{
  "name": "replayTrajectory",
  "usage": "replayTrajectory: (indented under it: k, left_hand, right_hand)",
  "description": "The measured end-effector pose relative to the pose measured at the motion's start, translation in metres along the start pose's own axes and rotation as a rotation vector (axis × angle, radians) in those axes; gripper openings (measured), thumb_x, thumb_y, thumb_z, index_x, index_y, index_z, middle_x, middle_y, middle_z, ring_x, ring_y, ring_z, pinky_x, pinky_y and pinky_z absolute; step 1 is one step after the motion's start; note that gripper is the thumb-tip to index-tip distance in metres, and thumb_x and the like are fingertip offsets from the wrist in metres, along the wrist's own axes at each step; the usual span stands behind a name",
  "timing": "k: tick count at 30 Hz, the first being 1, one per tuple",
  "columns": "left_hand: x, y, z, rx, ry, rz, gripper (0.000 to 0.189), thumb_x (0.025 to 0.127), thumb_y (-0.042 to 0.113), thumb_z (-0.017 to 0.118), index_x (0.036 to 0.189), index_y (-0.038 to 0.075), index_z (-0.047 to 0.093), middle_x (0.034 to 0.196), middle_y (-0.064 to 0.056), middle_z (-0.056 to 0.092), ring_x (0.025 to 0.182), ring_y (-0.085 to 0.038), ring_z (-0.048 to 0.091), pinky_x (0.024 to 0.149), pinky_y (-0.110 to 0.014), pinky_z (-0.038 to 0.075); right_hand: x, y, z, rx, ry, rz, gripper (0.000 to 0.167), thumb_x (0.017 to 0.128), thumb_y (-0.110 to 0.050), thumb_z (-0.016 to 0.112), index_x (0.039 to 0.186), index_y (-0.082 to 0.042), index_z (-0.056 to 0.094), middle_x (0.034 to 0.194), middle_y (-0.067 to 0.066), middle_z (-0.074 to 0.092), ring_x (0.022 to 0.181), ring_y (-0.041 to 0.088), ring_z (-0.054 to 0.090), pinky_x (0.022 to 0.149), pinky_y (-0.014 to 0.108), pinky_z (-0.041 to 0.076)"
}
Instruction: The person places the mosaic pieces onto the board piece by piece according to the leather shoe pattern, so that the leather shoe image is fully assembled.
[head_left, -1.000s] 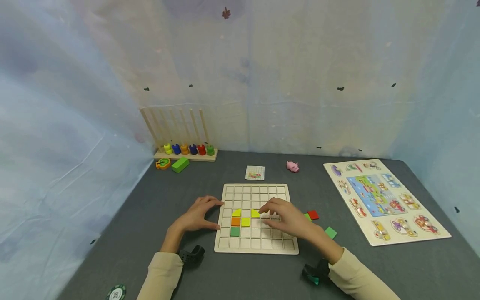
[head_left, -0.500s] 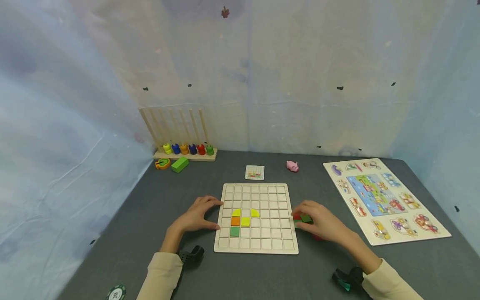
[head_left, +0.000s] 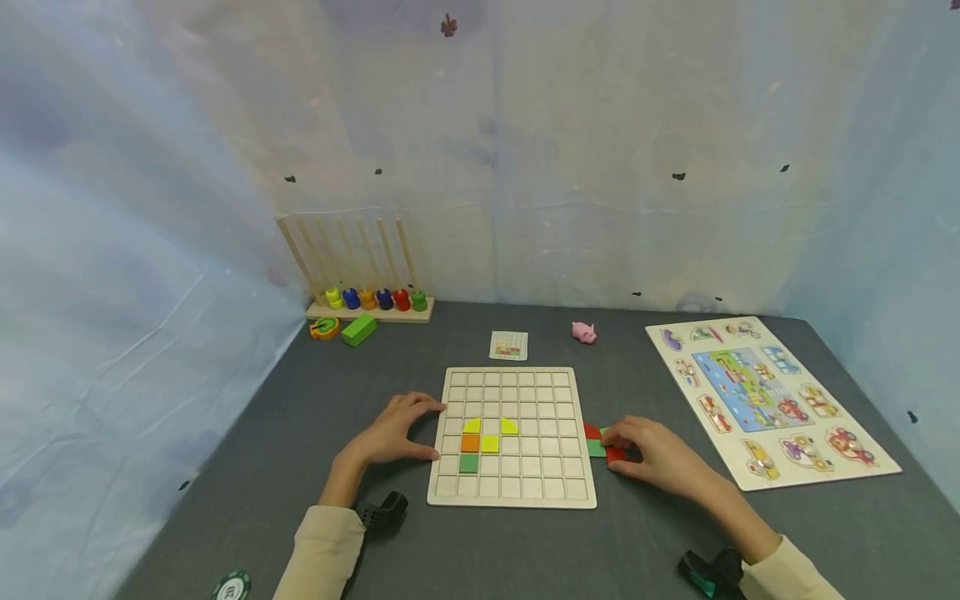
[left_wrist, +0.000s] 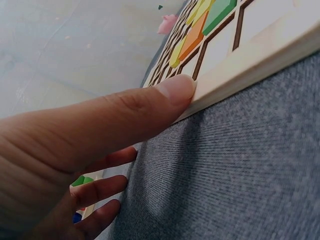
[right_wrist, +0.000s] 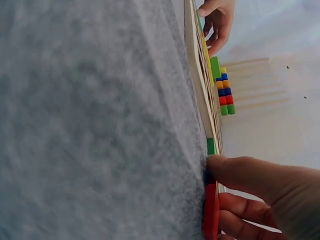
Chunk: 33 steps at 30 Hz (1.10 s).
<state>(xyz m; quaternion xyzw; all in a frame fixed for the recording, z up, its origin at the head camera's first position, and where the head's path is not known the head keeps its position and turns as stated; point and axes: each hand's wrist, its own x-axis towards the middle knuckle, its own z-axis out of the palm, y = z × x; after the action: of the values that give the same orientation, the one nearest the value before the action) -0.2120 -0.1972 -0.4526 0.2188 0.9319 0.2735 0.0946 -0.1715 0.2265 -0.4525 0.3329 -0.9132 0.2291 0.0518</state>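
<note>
Tiles [head_left: 597, 449], red and green, sit right of the board [head_left: 512, 502], by the nearer right hand [head_left: 651, 452]; I can't see if that grip pinches one. The left hand [head_left: 390, 432], fingers spread, touches the board's left edge.

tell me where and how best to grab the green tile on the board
Probably pinch the green tile by its left and right edges, coming down from above: it lies flat, standing proud of the grid board, which is bare on those two sides, while the orange tile crowds its far edge.
</note>
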Motion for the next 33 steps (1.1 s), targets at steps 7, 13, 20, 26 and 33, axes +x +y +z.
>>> replayTrajectory:
  k: [7, 13, 20, 26, 33]
  left_hand:
    - [0.0, 0.0, 0.0, 0.001, 0.005, 0.0, 0.073, 0.07, 0.042, 0.08, 0.133, 0.019, 0.052, 0.133, -0.004, 0.043, 0.122, -0.027, 0.034, 0.099, -0.053, 0.031]
    - [0.0, -0.001, 0.0, 0.002, 0.005, 0.001, 0.073, 0.07, 0.042, 0.08, 0.133, 0.018, 0.052, 0.133, -0.004, 0.043, 0.122, -0.027, 0.033, 0.098, -0.053, 0.031]
    - [-0.001, 0.0, -0.001, -0.005, 0.003, 0.007, 0.073, 0.07, 0.04, 0.08, 0.133, 0.018, 0.052, 0.133, -0.004, 0.043, 0.121, -0.027, 0.034, 0.098, -0.053, 0.031]
    - [-0.001, 0.001, -0.001, 0.004, 0.005, 0.014, 0.072, 0.07, 0.04, 0.081, 0.132, 0.018, 0.052, 0.132, -0.004, 0.044, 0.121, -0.027, 0.034, 0.098, -0.053, 0.031]
    - [-0.001, 0.001, -0.001, 0.004, 0.005, 0.018, 0.073, 0.07, 0.041, 0.081, 0.133, 0.018, 0.052, 0.132, -0.004, 0.044, 0.121, -0.027, 0.034, 0.098, -0.053, 0.031]
  right_hand:
    - [0.0, -0.003, -0.003, 0.002, -0.017, 0.037, 0.024, 0.078, -0.02, 0.076, 0.097, -0.01, 0.066, 0.088, -0.006, 0.056, 0.074, 0.004, 0.049, 0.065, 0.024, 0.045]
    - [0.006, -0.008, -0.008, 0.068, 0.003, 0.007, 0.022, 0.078, -0.018, 0.075, 0.097, -0.011, 0.067, 0.091, -0.006, 0.056, 0.077, 0.007, 0.053, 0.068, 0.027, 0.048]
    - [0.025, -0.025, -0.001, 0.204, 0.033, -0.121, 0.026, 0.079, -0.015, 0.074, 0.103, -0.01, 0.064, 0.094, -0.005, 0.06, 0.08, 0.012, 0.056, 0.068, 0.031, 0.049]
    - [0.047, -0.047, 0.013, 0.246, 0.009, -0.186, 0.027, 0.081, -0.015, 0.073, 0.105, -0.006, 0.066, 0.092, -0.004, 0.062, 0.08, 0.013, 0.058, 0.069, 0.031, 0.05]
    - [0.07, -0.074, 0.037, 0.244, 0.024, -0.198, 0.024, 0.08, -0.017, 0.074, 0.101, -0.01, 0.065, 0.093, -0.004, 0.064, 0.082, 0.009, 0.058, 0.073, 0.03, 0.05]
